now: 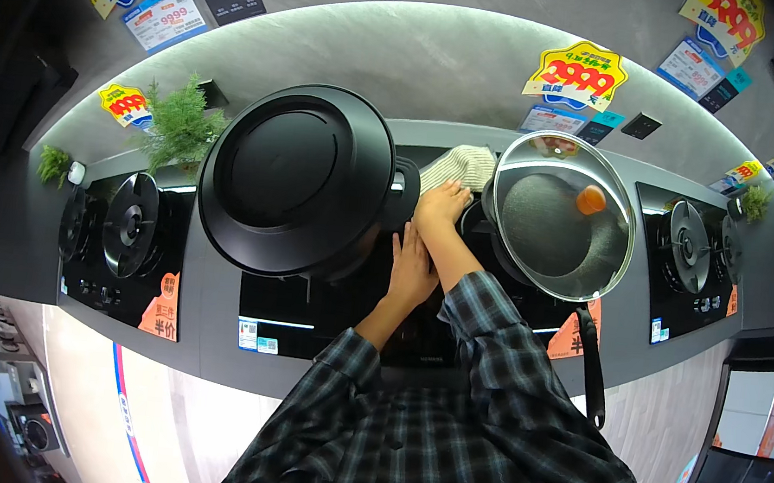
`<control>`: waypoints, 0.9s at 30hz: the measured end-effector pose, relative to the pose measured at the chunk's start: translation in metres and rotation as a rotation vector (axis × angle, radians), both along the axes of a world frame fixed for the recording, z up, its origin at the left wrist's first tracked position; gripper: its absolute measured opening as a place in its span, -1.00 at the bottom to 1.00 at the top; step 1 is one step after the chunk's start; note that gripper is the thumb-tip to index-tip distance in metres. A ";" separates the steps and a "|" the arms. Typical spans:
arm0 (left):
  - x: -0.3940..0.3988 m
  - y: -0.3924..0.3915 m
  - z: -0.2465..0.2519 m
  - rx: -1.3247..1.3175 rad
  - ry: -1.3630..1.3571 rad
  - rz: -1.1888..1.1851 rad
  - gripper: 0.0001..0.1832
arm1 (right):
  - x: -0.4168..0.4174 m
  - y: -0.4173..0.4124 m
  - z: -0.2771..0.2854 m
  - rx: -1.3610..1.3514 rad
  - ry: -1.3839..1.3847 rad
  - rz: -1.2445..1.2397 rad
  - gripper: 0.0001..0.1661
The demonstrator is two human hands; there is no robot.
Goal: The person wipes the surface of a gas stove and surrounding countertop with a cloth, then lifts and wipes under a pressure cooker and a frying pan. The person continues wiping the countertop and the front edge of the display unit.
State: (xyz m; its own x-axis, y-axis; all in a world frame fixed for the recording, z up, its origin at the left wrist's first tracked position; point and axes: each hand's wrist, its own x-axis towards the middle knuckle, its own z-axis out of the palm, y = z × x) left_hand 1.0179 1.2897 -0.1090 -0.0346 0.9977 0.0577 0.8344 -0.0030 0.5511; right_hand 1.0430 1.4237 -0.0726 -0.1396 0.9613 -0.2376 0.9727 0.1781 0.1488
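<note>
My right hand [441, 203] lies with its fingers over a cream-and-green striped cloth [463, 165] at the back of the black glass cooktop [350, 336]. My left hand [416, 265] rests just in front of it, against the right wrist, fingers extended and holding nothing that I can see. To the left stands a large black pan [282, 168], its side handle [402, 194] close to both hands. On the right a frying pan [530, 283] carries a glass lid [564, 217] with an orange-brown knob [591, 200]. Its long black handle [590, 366] points towards me, over the counter's front edge.
Further gas cooktops are set into the grey counter [211, 322] at left [129, 231] and right [689, 257]. A green plant [185, 128] stands behind the large pan. Price signs [577, 78] hang on the back wall, near a black socket [641, 125].
</note>
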 end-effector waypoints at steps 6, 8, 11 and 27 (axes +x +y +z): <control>-0.002 -0.017 -0.010 0.075 0.095 -0.071 -0.22 | 0.016 -0.047 0.002 0.073 0.083 0.149 -0.60; 0.002 -0.026 -0.003 0.065 0.135 -0.089 -0.25 | 0.023 -0.057 0.004 0.040 0.131 0.155 -0.70; -0.001 -0.041 0.013 -0.021 0.229 -0.054 -0.29 | 0.027 -0.079 0.014 -0.042 0.219 0.226 -0.76; -0.024 -0.094 0.026 -0.101 0.418 0.086 -0.44 | 0.043 -0.139 0.021 -0.198 0.546 0.331 -0.58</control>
State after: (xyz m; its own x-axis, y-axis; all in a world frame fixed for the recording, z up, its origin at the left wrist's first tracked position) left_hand 0.9943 1.1960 -0.0826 -0.1124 0.9936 -0.0131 0.9806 0.1130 0.1601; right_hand 1.0862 1.2849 -0.0518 -0.5699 0.7927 -0.2164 0.7884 0.4533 -0.4158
